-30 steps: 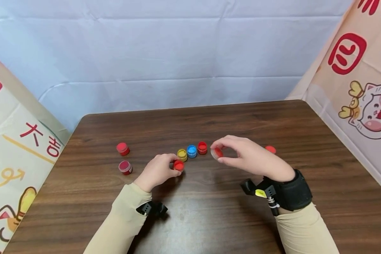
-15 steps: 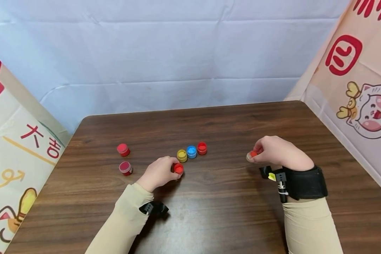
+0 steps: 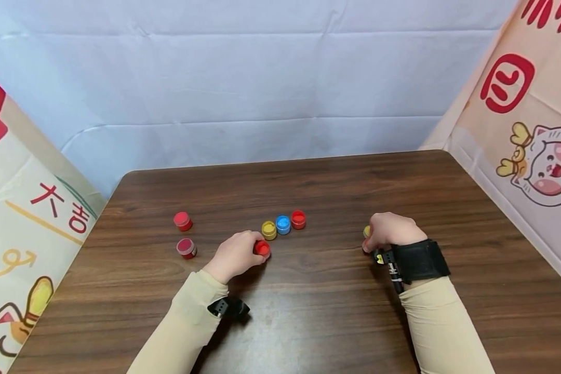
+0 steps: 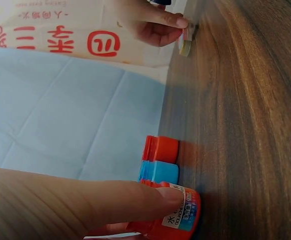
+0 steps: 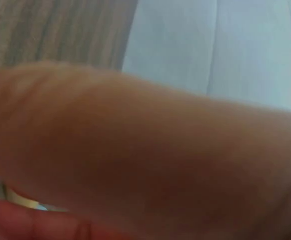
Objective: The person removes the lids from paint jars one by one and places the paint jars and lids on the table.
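My left hand [image 3: 236, 254] holds a small red-orange paint pot [image 3: 262, 249], thumb and fingers pinching its sides. The pot's top is uncovered, and in the left wrist view my thumb lies across its printed label. Just behind stand three more uncovered pots in a slanting row: yellow [image 3: 269, 230], blue [image 3: 283, 224] and red [image 3: 298, 219]. Over to the right, my right hand [image 3: 395, 229] is low at the table, its fingers curled down around a small lid-like piece. A round yellow top [image 3: 366, 231] peeks out beside the fingers. The rest is hidden by the hand.
Toward the left of the brown wooden table [image 3: 308, 311] stand a pinkish-red pot [image 3: 183, 221] and a dark red pot [image 3: 186, 248], both seemingly capped. A pale cloth [image 3: 271, 93] hangs behind the table's far edge, with printed sheets at both sides.
My right hand has moved right with the small pale-rimmed red piece and then lowered to the table. The left hand has drawn the red-orange pot slightly nearer, away from the yellow one.
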A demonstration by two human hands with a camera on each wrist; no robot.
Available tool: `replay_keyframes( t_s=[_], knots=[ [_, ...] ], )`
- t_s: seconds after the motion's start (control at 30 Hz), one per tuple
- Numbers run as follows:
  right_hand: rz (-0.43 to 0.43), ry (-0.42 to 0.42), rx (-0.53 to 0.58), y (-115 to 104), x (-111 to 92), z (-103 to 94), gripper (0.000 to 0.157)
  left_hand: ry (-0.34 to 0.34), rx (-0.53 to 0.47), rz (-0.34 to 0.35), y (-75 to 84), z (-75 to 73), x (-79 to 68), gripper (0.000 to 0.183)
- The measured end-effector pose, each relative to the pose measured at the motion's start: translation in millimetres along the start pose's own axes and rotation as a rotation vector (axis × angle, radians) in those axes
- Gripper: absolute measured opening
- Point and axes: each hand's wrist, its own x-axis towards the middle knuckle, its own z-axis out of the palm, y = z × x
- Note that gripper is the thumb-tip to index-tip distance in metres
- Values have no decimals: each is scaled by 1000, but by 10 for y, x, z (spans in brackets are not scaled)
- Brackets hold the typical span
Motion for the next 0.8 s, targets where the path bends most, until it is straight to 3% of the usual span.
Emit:
replay_keyframes(
  t_s=[0.2,0.37,0.57,0.67,0.8],
  knots=[
    [18,19,-13,-5,23,13,24,65,10,-18,11,-6,12,27],
    [38,19,-7,-13,26,7,17,73,-5,-41,2,3,4,28],
    [45,46,9,-60,-11,-42,25,88,8,-54,-14,20,8,28],
    [18,106,20,-106,-28,-76,27,91,13,-61,-20,24,20,30],
    [-84,154,40,-183,-40,-89,31,87,15,-70,-28,35,25,31]
  ],
)
